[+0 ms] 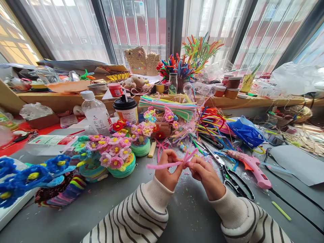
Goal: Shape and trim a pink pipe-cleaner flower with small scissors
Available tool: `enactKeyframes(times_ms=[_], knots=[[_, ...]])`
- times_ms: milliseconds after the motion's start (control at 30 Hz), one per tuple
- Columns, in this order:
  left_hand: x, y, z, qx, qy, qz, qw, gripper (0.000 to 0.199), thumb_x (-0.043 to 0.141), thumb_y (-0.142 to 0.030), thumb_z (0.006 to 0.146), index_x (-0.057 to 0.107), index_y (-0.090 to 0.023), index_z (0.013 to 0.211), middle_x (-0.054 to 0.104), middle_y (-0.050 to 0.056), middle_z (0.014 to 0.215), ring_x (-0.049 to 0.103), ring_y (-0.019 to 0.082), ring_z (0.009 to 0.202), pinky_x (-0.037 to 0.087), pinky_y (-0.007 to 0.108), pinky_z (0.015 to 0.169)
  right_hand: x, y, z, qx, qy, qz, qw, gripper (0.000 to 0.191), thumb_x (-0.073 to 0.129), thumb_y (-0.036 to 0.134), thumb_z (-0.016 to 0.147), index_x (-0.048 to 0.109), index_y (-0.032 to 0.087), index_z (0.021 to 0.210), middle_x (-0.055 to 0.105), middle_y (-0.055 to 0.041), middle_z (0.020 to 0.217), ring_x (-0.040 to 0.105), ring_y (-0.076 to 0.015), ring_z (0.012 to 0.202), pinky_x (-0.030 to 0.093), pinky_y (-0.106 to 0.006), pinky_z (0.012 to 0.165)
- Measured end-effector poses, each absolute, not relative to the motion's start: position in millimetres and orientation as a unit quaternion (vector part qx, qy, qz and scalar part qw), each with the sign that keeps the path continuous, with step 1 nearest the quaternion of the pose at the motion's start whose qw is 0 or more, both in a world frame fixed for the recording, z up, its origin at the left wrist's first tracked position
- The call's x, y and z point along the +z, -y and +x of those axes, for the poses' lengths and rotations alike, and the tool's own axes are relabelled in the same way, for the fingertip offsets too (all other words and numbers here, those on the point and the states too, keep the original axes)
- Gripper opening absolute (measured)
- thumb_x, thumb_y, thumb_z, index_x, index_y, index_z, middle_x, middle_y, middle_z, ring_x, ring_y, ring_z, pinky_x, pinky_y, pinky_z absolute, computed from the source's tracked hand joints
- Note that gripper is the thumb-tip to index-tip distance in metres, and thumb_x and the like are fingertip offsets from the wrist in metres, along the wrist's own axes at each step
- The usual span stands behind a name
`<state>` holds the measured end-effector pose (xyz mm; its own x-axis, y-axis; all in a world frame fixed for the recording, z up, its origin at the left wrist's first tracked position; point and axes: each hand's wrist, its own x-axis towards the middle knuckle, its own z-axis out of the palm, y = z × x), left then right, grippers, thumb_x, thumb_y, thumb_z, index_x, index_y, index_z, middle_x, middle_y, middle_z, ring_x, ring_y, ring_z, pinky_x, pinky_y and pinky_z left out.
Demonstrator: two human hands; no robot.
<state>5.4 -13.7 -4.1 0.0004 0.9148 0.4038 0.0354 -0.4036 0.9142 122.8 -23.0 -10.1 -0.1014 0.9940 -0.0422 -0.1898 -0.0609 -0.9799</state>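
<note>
Between my two hands is a pink pipe cleaner (164,165), its loops bunched where my fingertips meet and one straight tail sticking out to the left. My left hand (169,168) pinches it between thumb and fingers. Closed on the looped end is my right hand (206,173), fingertips almost touching the left ones. Just beyond my hands, another bent pink pipe cleaner piece (162,147) lies on the grey table (187,219). Left of them stand small pots with pink pipe cleaner flowers (117,152) and blue ones (32,176).
To the right lie black-handled scissors (234,184) and a pink glue gun (253,168) with its cord. A bottle (95,113) and a lidded cup (126,109) stand behind the flowers. Bundled pastel pipe cleaners (168,107) lie at the back, near a blue packet (245,131).
</note>
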Motion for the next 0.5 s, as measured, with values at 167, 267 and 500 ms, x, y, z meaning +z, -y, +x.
enactKeyframes(times_ms=[167,267,500], knots=[[-0.7,7.6,3.7,0.578,-0.354,0.496,0.543,0.035,0.062,-0.018,0.055,0.032,-0.018,0.072,0.049,-0.008,0.049,0.052,0.008,0.046,0.041,0.019,0.048,-6.0,22.4,123.2,0.634,0.414,-0.404,0.512,0.022,0.055,0.028,0.062,0.040,0.016,0.050,0.034,0.0067,0.044,0.022,-0.0043,0.038,0.011,-0.020,0.038],[-0.8,6.0,2.2,0.555,-0.359,0.456,0.596,0.039,0.065,-0.019,0.051,0.032,-0.018,0.071,0.050,-0.008,0.047,0.053,0.009,0.044,0.041,0.020,0.047,-5.4,21.7,125.3,0.623,0.430,-0.412,0.507,0.023,0.056,0.029,0.061,0.040,0.016,0.050,0.032,0.0075,0.043,0.022,-0.0037,0.037,0.011,-0.020,0.038],[2.7,6.9,1.4,0.536,-0.379,0.435,0.615,0.042,0.066,-0.018,0.048,0.031,-0.018,0.071,0.053,-0.009,0.044,0.052,0.008,0.039,0.041,0.019,0.041,-11.2,17.5,133.0,0.599,0.472,-0.427,0.485,0.021,0.058,0.030,0.061,0.045,0.015,0.054,0.035,0.0069,0.046,0.025,-0.0034,0.038,0.013,-0.019,0.037]])
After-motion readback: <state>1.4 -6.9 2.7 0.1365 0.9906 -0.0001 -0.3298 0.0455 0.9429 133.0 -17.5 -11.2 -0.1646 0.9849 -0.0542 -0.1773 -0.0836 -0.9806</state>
